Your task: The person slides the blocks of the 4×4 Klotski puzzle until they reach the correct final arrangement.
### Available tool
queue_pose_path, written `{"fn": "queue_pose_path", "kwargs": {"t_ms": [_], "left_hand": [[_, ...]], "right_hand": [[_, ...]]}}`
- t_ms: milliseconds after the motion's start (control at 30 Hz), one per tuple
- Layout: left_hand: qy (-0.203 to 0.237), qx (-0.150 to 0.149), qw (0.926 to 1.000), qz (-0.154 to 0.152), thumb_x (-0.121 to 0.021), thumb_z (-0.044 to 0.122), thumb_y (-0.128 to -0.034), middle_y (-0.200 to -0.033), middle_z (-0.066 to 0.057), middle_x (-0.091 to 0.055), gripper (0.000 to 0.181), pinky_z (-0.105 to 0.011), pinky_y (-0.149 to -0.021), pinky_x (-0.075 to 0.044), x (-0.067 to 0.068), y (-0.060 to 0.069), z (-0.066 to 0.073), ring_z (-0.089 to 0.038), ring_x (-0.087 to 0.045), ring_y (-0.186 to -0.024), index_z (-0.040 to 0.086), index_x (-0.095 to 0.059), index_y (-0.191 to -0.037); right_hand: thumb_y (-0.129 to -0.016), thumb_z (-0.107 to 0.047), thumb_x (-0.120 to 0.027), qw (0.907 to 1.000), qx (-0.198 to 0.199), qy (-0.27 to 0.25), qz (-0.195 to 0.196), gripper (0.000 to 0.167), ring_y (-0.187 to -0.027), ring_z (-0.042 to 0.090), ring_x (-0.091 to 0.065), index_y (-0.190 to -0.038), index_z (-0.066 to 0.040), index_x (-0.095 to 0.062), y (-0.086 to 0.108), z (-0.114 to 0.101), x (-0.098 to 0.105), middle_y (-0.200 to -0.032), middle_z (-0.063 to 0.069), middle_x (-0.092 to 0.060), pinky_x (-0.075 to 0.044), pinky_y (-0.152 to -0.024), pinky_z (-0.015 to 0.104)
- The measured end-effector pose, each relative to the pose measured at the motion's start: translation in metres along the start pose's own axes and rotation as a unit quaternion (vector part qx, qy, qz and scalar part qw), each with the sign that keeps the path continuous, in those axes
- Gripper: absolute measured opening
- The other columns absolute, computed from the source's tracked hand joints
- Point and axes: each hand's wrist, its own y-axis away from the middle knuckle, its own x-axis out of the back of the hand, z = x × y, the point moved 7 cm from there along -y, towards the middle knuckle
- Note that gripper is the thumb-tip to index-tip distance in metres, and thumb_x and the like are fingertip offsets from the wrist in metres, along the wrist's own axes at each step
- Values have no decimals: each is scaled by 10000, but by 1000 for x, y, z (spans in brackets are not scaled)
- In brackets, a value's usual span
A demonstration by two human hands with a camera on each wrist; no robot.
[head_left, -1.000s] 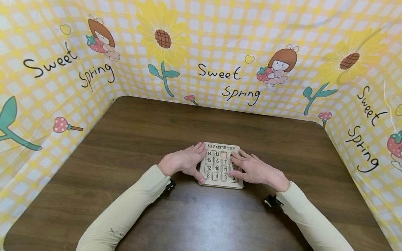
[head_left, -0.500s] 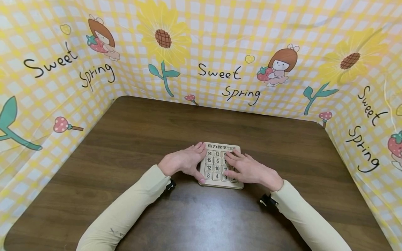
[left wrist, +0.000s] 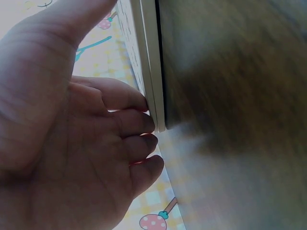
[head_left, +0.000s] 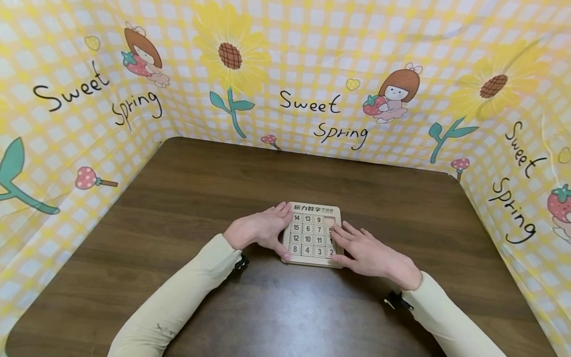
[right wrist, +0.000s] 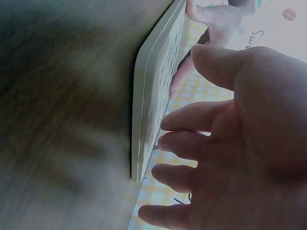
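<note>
A pale wooden number puzzle board (head_left: 309, 260) lies flat, its numbered tiles in rows. Its empty slot (head_left: 329, 221) is at the top right, just right of tile 9 (head_left: 318, 219). My left hand (head_left: 260, 230) rests along the left side, thumb at the near corner and fingers at the far one; in the left wrist view its fingertips meet the board's edge (left wrist: 148, 62). My right hand (head_left: 368, 250) spreads over the right edge, fingertips near tiles 5 and 2, partly covering that column. The right wrist view shows its fingers extended beside the board (right wrist: 144, 96); contact is unclear.
The board is on a dark brown wooden table (head_left: 223, 178). A yellow checked cloth (head_left: 312, 64) with printed flowers and figures rises behind the table and along both sides. Dark devices are strapped at both wrists.
Tile 9 has slid left from the top right place into the third column. My right hand moved left over the board, then back to the right. My left hand has stayed put.
</note>
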Motion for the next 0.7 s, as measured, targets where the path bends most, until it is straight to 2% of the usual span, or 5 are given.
{"fn": "queue_pose_path", "kwargs": {"t_ms": [167, 467, 700], "left_hand": [[50, -19, 10000, 19, -758, 640, -726, -1648, -196, 7, 1230, -406, -1268, -84, -1, 1, -1, -308, 14, -1541, -3, -126, -1564], [20, -59, 10000, 19, -765, 623, -731, -1644, -208, 5, 1231, -398, -1267, -88, 1, 1, 0, -315, 7, -1539, -18, -118, -1560], [30, -6, 10000, 39, -765, 629, -727, -1652, -173, 10, 1249, -401, -1267, -89, 0, 1, 1, -298, 16, -1540, -8, -90, -1564]], "right_hand": [[-982, -526, -493, 9998, -88, -147, -102, 731, -1511, 366, -179, -1533, -81, -318, -3, 1, -3, -1620, 116, -257, -237, -1135, 689], [-988, -546, -459, 9999, -123, 20, -116, 729, -1513, 359, -180, -1530, -77, -323, -5, 3, -5, -1619, 111, -262, -241, -1135, 686], [-999, -513, -461, 9998, -82, 166, -56, 708, -1501, 386, -199, -1509, -32, -356, -10, 4, -3, -1600, 162, -289, -258, -1111, 706]]}}
